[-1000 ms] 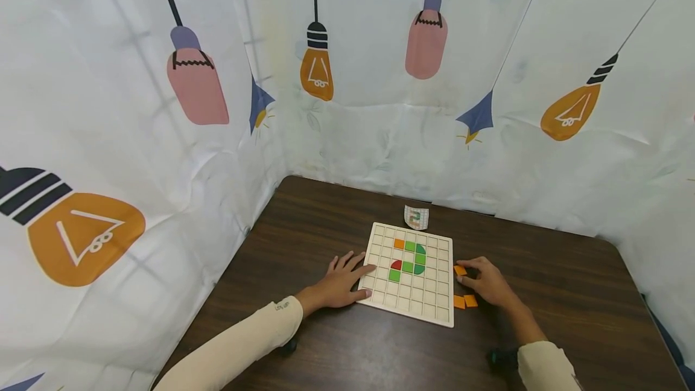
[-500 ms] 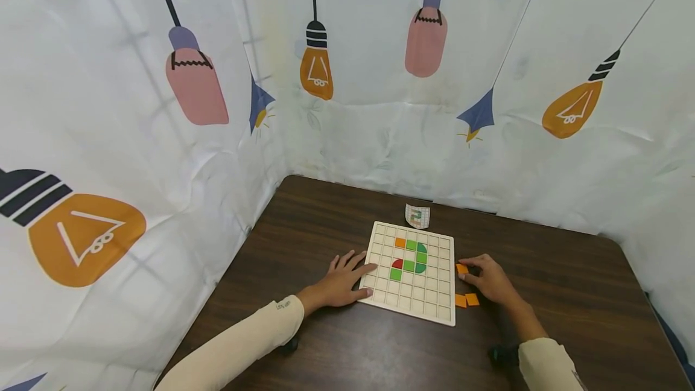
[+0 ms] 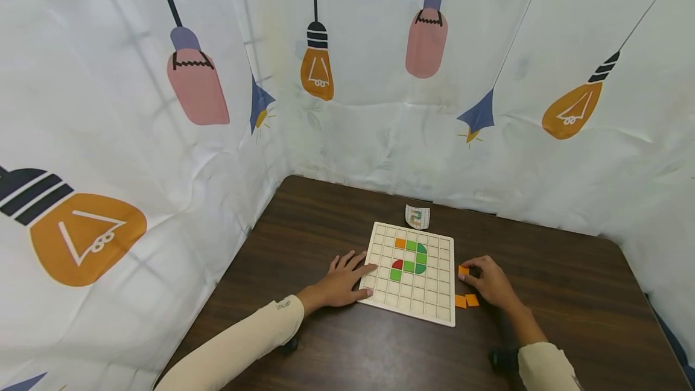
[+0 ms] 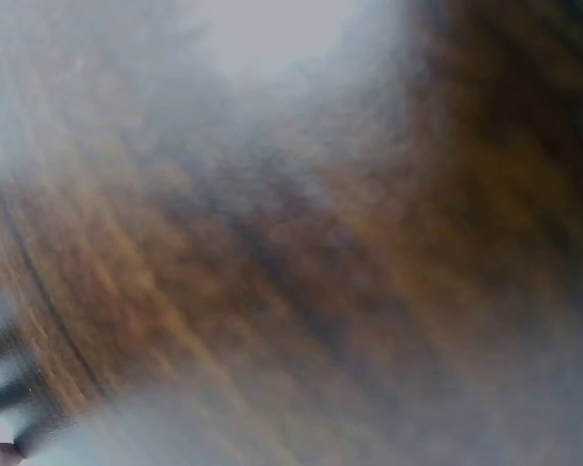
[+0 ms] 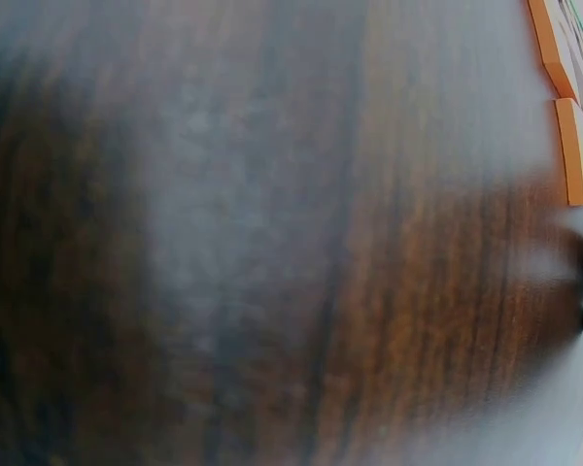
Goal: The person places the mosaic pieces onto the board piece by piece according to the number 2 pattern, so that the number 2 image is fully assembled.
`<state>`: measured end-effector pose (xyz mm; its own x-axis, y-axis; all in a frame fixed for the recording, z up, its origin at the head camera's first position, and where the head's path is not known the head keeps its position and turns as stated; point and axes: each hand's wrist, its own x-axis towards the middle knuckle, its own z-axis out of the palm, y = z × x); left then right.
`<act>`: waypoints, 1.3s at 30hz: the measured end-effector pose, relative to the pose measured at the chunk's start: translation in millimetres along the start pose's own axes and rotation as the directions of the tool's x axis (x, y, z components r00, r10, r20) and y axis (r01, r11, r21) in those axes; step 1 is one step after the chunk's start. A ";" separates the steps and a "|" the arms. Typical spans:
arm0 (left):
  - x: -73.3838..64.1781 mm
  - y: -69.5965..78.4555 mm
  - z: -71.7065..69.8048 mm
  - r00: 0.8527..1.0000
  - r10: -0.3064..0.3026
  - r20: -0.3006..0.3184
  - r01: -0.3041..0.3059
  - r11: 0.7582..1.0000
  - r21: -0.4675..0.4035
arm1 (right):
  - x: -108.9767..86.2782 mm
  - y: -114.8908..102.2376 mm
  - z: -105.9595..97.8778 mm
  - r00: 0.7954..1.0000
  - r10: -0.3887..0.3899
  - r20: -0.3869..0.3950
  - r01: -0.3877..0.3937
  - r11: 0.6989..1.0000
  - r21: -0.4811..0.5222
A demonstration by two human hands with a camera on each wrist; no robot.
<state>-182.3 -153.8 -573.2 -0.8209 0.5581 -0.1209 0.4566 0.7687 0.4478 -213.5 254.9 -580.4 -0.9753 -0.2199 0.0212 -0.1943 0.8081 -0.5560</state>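
Note:
A pale square grid board (image 3: 429, 297) lies on the table. Set in its cells are green square tiles (image 3: 408, 266), dark green curved pieces (image 3: 421, 248), a red curved piece (image 3: 398, 264) and one orange tile (image 3: 400, 243). My left hand (image 3: 342, 282) rests with spread fingers on the board's left edge. Just off the right edge, my right hand (image 3: 490, 281) pinches a square orange tile (image 3: 463, 270) between thumb and fingers at table level. Two more orange tiles (image 3: 472, 300) lie nearer me; both show at the right wrist view's upper right corner.
A small printed paper card (image 3: 417, 217) with a coloured grid pattern lies beyond the board. The dark wooden table (image 3: 320, 216) meets a white patterned cloth (image 3: 347, 137) at its back and left. The left wrist view is mostly blurred table.
My right hand has barely shifted, staying at the same orange tile, which has moved slightly right. The left hand and the tiles on the board stay in place.

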 end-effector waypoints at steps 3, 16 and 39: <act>-0.1 -0.6 1.2 1.000 -0.004 -0.002 0.004 1.000 -0.004 | -1.6 -1.5 0.5 1.000 -0.008 -0.007 0.008 1.000 0.004; -1.5 0.7 0.1 1.000 0.011 -0.013 -0.011 1.000 -0.003 | -2.3 -4.2 1.5 0.999 0.028 -0.024 -0.028 0.999 0.020; -2.2 1.4 -1.6 1.000 0.016 -0.017 -0.016 1.000 -0.004 | -3.8 -37.9 17.3 0.998 -0.021 -0.056 0.035 0.966 0.256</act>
<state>-180.3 -154.5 -570.8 -0.8194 0.5646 -0.0988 0.4682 0.7587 0.4529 -200.6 215.7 -573.8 -0.9754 -0.2057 0.0798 -0.1949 0.6335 -0.7488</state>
